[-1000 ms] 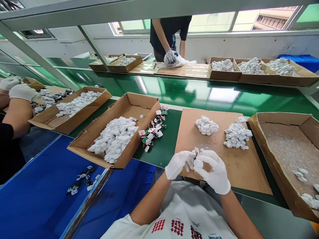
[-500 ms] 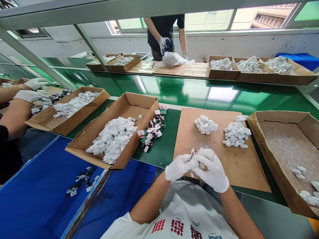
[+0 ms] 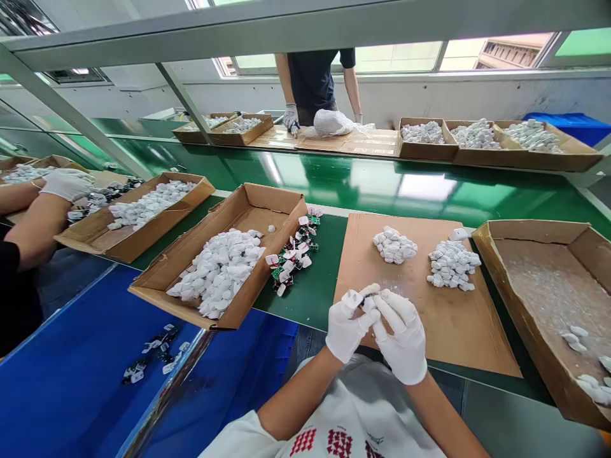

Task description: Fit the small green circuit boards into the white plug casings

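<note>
My left hand (image 3: 345,331), in a white glove, is closed around a small circuit board with a white square piece (image 3: 353,299). Fingers of my right hand (image 3: 401,337), gloved too, pinch at the same assembly from the other side; part of it is hidden by them. Both hands are held together above the near edge of a cardboard sheet (image 3: 382,280). Two heaps of small white plastic parts lie on that sheet, a left heap (image 3: 394,245) and a right heap (image 3: 452,262). Left of it, green circuit boards with white squares (image 3: 293,254) lie in a row.
A carton tray (image 3: 267,197) of white parts stands left, an open carton (image 3: 534,232) with several white parts right. Blue bins (image 3: 86,356) hold loose boards below. A green conveyor (image 3: 344,178) runs behind. Co-workers' gloved hands show at left (image 3: 69,184) and across (image 3: 291,119).
My hands have turned, so the white square piece now shows at the left fingertips. The person across has lowered a hand from the white bag to the table. The whole view has shifted slightly.
</note>
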Demonstrator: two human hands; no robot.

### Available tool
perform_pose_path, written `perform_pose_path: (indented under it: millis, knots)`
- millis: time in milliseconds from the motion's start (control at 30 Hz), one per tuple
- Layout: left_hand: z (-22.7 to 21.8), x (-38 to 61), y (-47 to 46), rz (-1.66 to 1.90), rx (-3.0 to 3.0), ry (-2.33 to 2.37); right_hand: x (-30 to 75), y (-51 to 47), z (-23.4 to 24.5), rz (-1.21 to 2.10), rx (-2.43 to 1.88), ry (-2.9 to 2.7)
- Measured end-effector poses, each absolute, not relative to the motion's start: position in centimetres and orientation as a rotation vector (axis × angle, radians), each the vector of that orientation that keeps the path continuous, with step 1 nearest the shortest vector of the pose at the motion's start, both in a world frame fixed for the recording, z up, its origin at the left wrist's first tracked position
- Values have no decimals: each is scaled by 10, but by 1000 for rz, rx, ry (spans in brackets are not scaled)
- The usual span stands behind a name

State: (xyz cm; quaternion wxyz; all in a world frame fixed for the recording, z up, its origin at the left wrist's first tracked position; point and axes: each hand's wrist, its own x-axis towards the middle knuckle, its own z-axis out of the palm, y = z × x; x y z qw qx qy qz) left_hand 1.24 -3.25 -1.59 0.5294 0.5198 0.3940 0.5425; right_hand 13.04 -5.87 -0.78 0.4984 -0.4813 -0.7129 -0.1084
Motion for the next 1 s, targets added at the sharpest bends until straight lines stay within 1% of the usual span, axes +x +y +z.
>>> perform_pose_path:
  millis: [67,167,200,333,500,733,867,1000]
  knots:
    - [-20,8,-30,1271,1315,955,136,-56,-1,-154,-1128,-1770]
    - [-24,3,-27,1272,1389,948,141,-54,8,166,-1081,-1784]
    - [-25,2,-26,1280,1407,948,141,-54,10,223,-1069,-1778]
    - [-27,1,-27,1273,1395,903,142,-56,12,165,-1003,-1752]
    - [-28,4,-27,1334,1285,818,144,-57,15,357,-1016,-1736]
    - [-22,-1,-23,1188,1278,909,140,-54,13,12,-1062,-1811]
    - [-16,-3,-21,1029,1280,885,144,-55,12,70,-1089,-1850]
    - [-10,-6,-21,884,1302,851,145,-55,13,121,-1014,-1931]
